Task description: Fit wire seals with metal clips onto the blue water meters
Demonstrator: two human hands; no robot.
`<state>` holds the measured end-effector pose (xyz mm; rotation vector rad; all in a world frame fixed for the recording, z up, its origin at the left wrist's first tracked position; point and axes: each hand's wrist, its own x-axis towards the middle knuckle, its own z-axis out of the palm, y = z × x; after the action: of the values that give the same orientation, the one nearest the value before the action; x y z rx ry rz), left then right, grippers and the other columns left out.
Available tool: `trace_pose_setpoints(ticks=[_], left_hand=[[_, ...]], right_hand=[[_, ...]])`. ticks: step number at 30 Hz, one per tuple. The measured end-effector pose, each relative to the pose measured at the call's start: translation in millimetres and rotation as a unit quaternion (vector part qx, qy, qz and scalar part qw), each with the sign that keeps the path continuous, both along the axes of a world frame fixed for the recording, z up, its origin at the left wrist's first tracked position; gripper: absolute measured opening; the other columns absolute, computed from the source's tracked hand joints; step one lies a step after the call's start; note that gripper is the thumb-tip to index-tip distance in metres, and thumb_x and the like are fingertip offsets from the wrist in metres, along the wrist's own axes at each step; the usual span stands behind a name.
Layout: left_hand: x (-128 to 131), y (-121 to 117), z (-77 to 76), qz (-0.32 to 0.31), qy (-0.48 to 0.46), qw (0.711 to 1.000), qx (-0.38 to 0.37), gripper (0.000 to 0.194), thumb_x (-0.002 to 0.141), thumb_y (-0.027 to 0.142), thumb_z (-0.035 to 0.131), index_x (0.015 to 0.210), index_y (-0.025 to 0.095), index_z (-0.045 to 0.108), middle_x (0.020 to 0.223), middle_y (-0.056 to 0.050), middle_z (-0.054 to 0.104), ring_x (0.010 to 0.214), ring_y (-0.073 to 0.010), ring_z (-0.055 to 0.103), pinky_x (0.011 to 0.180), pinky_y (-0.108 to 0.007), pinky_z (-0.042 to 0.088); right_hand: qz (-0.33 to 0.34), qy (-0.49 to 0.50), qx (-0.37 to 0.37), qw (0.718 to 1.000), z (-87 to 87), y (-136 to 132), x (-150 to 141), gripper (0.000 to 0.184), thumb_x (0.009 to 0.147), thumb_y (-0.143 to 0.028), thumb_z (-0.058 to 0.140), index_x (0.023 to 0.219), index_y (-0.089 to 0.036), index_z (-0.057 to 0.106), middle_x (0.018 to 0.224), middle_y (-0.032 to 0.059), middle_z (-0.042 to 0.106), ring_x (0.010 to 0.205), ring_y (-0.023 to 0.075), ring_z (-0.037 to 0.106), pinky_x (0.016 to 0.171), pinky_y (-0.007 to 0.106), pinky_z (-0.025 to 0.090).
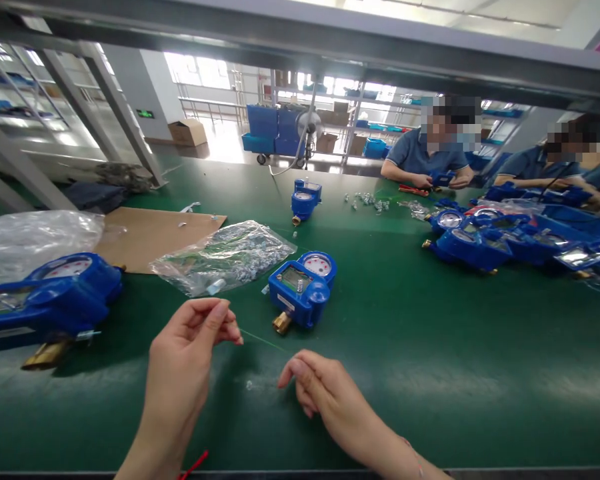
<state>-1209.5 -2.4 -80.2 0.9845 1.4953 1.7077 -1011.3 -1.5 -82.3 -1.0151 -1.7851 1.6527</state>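
Note:
A thin green thread-like wire [264,341] runs between my two hands above the green table. My left hand [193,347] pinches one end with thumb and fingers closed. The other end reaches my right hand [325,390], where thumb and forefinger are pressed together on it. Just beyond them stands a blue water meter [300,290] with a round dial, a small window and a brass fitting. Left of my left hand lies a larger-looking blue meter [55,300] with a brass pipe end. A clear plastic bag [230,257] of small pieces rests behind my left hand.
Another blue meter [306,200] stands farther back, near loose small parts [373,201]. Many blue meters [485,243] are grouped at the right. Cardboard [155,233] lies at the left. Two or more co-workers [425,157] sit across the table [455,373]. A metal beam [300,47] crosses overhead.

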Motion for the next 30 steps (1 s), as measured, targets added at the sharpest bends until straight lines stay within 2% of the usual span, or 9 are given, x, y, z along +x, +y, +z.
trace_pose_setpoints(ticks=[3, 5, 6, 8, 11, 15, 18, 22, 30], left_hand=[[-21, -1, -25.9, 0.078, 0.173, 0.980, -0.053, 0.045, 0.076, 0.041, 0.067, 0.112, 0.017, 0.054, 0.099, -0.010, 0.061, 0.088, -0.0283, 0.063, 0.075, -0.047, 0.055], [-22, -6, -33.1, 0.154, 0.381, 0.911, -0.038, 0.064, 0.076, 0.039, 0.068, 0.129, 0.012, 0.045, 0.124, -0.021, 0.050, 0.117, -0.0392, 0.049, 0.095, -0.060, 0.042], [-17, -10, -33.5, 0.161, 0.465, 0.870, -0.010, 0.066, 0.078, 0.037, 0.066, 0.134, 0.012, 0.041, 0.132, -0.023, 0.045, 0.126, -0.0402, 0.040, 0.102, -0.061, 0.034], [-3, -18, -30.3, 0.063, 0.555, 0.828, 0.041, 0.055, 0.085, 0.029, 0.059, 0.136, 0.017, 0.041, 0.136, -0.017, 0.045, 0.132, -0.0347, 0.034, 0.110, -0.056, 0.025], [20, -25, -24.6, -0.177, 0.542, 0.820, 0.058, 0.037, 0.092, 0.019, 0.047, 0.128, 0.029, 0.045, 0.129, -0.004, 0.056, 0.127, -0.0219, 0.044, 0.114, -0.050, 0.018], [30, -24, -21.8, -0.286, 0.415, 0.864, -0.008, 0.013, 0.095, 0.026, 0.045, 0.095, 0.025, 0.058, 0.097, 0.001, 0.064, 0.097, -0.0156, 0.059, 0.099, -0.035, 0.037], [24, -19, -16.7, -0.292, 0.325, 0.895, -0.088, 0.022, 0.094, 0.035, 0.046, 0.081, 0.023, 0.059, 0.080, 0.001, 0.059, 0.077, -0.0144, 0.057, 0.070, -0.026, 0.043], [9, -10, -3.8, -0.222, 0.337, 0.909, -0.099, 0.021, 0.091, 0.040, 0.049, 0.094, 0.025, 0.063, 0.080, 0.001, 0.054, 0.067, -0.0131, 0.052, 0.060, -0.025, 0.040], [1, 9, 25.2, -0.157, 0.538, 0.828, -0.016, 0.018, 0.093, 0.035, 0.046, 0.101, 0.027, 0.061, 0.087, 0.001, 0.048, 0.070, -0.0121, 0.050, 0.063, -0.026, 0.038]], right_hand=[[-0.026, -0.024, 0.000, 0.999, -13.1, 5, 22, 0.047, 0.097, -0.052, 0.035, 0.086, -0.014, 0.061, 0.052, -0.0055, 0.036, 0.049, 0.0081, 0.036, 0.050, 0.021, 0.029], [-0.005, -0.045, -0.004, 0.999, -17.1, 6, 30, 0.046, 0.097, -0.051, 0.035, 0.086, -0.015, 0.061, 0.054, -0.0050, 0.038, 0.051, 0.0080, 0.037, 0.051, 0.021, 0.030], [0.008, -0.054, -0.004, 0.999, -18.2, 7, 31, 0.046, 0.098, -0.051, 0.035, 0.087, -0.015, 0.061, 0.056, -0.0046, 0.039, 0.052, 0.0079, 0.038, 0.052, 0.021, 0.030], [0.031, -0.060, 0.001, 0.998, -19.4, 7, 31, 0.044, 0.098, -0.050, 0.034, 0.087, -0.016, 0.061, 0.060, -0.0040, 0.042, 0.054, 0.0076, 0.039, 0.053, 0.020, 0.031], [0.050, -0.046, 0.006, 0.998, -20.6, 8, 29, 0.043, 0.099, -0.049, 0.033, 0.088, -0.016, 0.058, 0.062, -0.0040, 0.042, 0.056, 0.0076, 0.039, 0.055, 0.020, 0.032], [0.057, -0.028, 0.006, 0.998, -21.6, 11, 30, 0.043, 0.099, -0.049, 0.033, 0.088, -0.016, 0.058, 0.061, -0.0047, 0.040, 0.057, 0.0080, 0.039, 0.056, 0.021, 0.033], [0.061, -0.028, 0.012, 0.998, -24.5, 16, 35, 0.042, 0.099, -0.048, 0.034, 0.089, -0.016, 0.060, 0.059, -0.0047, 0.042, 0.058, 0.0087, 0.041, 0.061, 0.022, 0.036], [0.012, -0.001, -0.004, 1.000, -35.7, 32, 44, 0.038, 0.098, -0.047, 0.035, 0.102, -0.016, 0.057, 0.073, -0.0008, 0.054, 0.064, 0.0102, 0.053, 0.066, 0.025, 0.045], [-0.145, 0.035, 0.010, 0.989, -50.1, 65, 53, 0.032, 0.096, -0.045, 0.039, 0.102, -0.016, 0.050, 0.096, 0.0067, 0.058, 0.075, 0.0133, 0.060, 0.067, 0.029, 0.053]])
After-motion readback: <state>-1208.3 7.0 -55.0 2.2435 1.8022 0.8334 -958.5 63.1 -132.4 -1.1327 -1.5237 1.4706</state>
